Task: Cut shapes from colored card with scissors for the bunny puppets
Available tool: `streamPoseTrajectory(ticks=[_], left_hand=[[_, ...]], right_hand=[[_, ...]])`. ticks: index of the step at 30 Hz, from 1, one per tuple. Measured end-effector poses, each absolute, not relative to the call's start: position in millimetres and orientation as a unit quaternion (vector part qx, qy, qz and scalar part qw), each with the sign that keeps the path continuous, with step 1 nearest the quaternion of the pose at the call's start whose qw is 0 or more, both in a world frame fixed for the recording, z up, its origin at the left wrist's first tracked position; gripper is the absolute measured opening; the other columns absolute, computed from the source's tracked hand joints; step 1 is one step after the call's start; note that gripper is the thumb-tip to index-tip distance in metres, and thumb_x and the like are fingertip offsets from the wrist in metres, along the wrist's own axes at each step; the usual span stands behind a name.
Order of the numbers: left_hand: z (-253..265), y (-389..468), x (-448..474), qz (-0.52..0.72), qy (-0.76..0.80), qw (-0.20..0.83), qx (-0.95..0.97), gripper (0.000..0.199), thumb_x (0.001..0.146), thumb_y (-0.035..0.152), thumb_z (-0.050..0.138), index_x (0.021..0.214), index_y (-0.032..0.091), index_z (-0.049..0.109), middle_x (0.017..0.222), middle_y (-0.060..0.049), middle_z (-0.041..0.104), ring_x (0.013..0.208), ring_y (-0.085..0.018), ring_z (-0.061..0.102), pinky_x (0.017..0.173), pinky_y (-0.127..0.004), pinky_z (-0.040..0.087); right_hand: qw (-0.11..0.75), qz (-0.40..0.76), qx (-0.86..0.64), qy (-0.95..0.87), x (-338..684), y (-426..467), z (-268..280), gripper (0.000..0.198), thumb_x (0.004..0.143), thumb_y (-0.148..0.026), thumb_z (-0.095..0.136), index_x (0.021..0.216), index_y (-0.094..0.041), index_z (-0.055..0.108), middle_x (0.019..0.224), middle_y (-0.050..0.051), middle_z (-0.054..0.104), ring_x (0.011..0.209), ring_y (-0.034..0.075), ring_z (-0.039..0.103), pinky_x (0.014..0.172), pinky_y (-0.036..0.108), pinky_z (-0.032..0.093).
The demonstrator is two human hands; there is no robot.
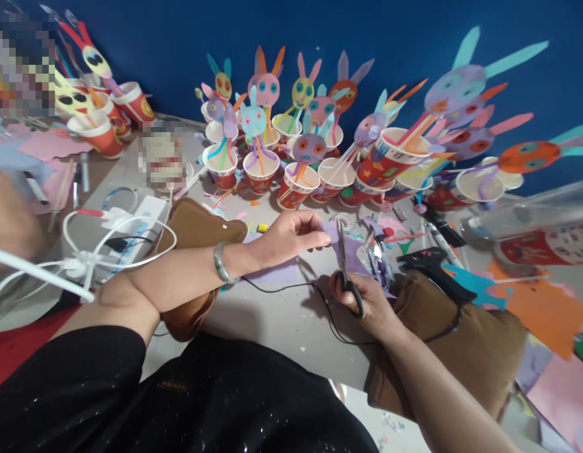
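My left hand [288,239] pinches the edge of a piece of purple paper [333,234] above the table. My right hand [369,308] grips black-handled scissors [344,251], with fingers through the loops. The scissor blades point away from me and lie against the paper; whether they are cutting into it I cannot tell. Under my left wrist a flat purple sheet [277,272] rests on the table. A black cord [291,288] runs across the table between my forearms.
Paper cups [298,185] with colourful rabbit-faced figures line the blue wall [178,50]. Brown cushions [465,352] lie under both forearms. A black glue gun [442,270] and orange paper [541,308] are at right. White cables and a power strip [143,220] sit left, near another person's blurred arm [11,214].
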State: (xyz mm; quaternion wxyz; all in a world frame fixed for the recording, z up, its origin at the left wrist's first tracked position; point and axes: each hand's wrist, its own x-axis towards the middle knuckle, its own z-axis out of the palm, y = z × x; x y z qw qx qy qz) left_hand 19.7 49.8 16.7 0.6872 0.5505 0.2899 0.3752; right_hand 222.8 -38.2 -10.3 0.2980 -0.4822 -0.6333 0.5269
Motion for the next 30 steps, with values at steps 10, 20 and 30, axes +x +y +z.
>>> streamPoseTrajectory(ticks=[10, 20, 30], left_hand=[[18.5, 48.1, 19.9, 0.364, 0.289, 0.690, 0.555, 0.016, 0.077, 0.023, 0.069, 0.070, 0.015, 0.058, 0.065, 0.002, 0.061, 0.062, -0.006, 0.055, 0.061, -0.022, 0.044], [19.3, 47.6, 18.9, 0.360, 0.292, 0.692, 0.554, 0.017, 0.077, 0.024, 0.069, 0.070, 0.015, 0.057, 0.067, 0.001, 0.061, 0.064, -0.007, 0.054, 0.062, -0.023, 0.043], [19.7, 48.0, 18.3, 0.363, 0.294, 0.690, 0.553, 0.018, 0.078, 0.024, 0.070, 0.071, 0.015, 0.057, 0.067, 0.001, 0.060, 0.065, -0.007, 0.054, 0.063, -0.023, 0.042]], right_hand=[[0.314, 0.541, -0.466, -0.626, 222.4, -37.9, -12.2, 0.062, 0.076, -0.079, 0.060, 0.062, -0.020, 0.047, 0.059, -0.003, 0.045, 0.055, 0.011, 0.038, 0.052, 0.027, 0.030], [0.303, 0.517, -0.484, -0.638, 221.6, -37.7, -9.2, 0.064, 0.075, -0.082, 0.057, 0.061, -0.020, 0.047, 0.058, -0.002, 0.046, 0.054, 0.012, 0.038, 0.051, 0.028, 0.030], [0.294, 0.500, -0.491, -0.650, 222.9, -38.9, -9.8, 0.065, 0.076, -0.083, 0.054, 0.062, -0.020, 0.048, 0.058, -0.002, 0.045, 0.055, 0.012, 0.039, 0.052, 0.028, 0.031]])
